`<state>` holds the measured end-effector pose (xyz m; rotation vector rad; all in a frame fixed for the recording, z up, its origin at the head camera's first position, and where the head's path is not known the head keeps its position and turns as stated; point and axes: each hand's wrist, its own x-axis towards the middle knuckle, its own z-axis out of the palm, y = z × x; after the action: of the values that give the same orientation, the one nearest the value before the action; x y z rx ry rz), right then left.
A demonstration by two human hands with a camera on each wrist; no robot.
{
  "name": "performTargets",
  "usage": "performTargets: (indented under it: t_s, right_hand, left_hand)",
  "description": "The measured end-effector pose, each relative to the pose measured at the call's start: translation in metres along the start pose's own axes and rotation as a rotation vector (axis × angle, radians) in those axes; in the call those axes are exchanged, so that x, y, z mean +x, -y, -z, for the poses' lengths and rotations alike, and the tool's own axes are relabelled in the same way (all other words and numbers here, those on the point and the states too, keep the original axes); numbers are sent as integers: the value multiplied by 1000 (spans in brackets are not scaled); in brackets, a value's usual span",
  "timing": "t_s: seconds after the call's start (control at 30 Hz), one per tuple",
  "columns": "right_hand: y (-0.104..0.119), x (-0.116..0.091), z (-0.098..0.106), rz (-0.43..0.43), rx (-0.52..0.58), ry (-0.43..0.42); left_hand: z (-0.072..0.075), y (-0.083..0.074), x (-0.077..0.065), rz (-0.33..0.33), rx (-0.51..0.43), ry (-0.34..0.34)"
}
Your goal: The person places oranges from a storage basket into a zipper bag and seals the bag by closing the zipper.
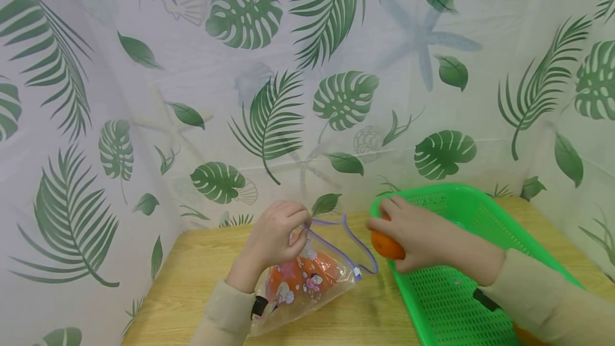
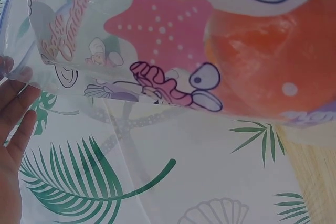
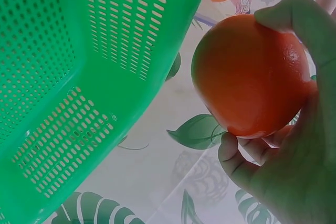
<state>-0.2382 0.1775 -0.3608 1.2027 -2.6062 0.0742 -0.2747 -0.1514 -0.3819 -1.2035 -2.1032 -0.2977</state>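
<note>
My left hand [image 1: 275, 234] pinches the upper rim of a clear zip bag [image 1: 319, 303] with a purple edge and printed sea creatures. The bag's mouth gapes to the right, and orange-coloured round fruit [image 2: 273, 56] shows through its plastic in the left wrist view. In my right hand [image 1: 425, 235] is an orange [image 3: 249, 77], gripped between thumb and fingers. It is above the left rim of a green perforated basket [image 1: 405, 303], to the right of the bag's mouth.
Partly hidden by the right sleeve, another orange fruit [image 1: 526, 335] lies in the near end of the basket. Bag and basket both stand on a wooden table [image 1: 192, 276]. Behind and beside it hangs a leaf-patterned sheet [image 1: 298, 138].
</note>
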Motion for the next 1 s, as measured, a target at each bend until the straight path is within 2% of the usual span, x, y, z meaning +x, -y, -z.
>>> performTargets:
  t_s: [0.57,1.0]
  right_hand:
    - [6,18,-2,8,32,-21]
    - [12,30,-11,15,75,-14]
  left_hand:
    - [2,0,1,6,7,4]
    - [2,0,1,9,-11,-1]
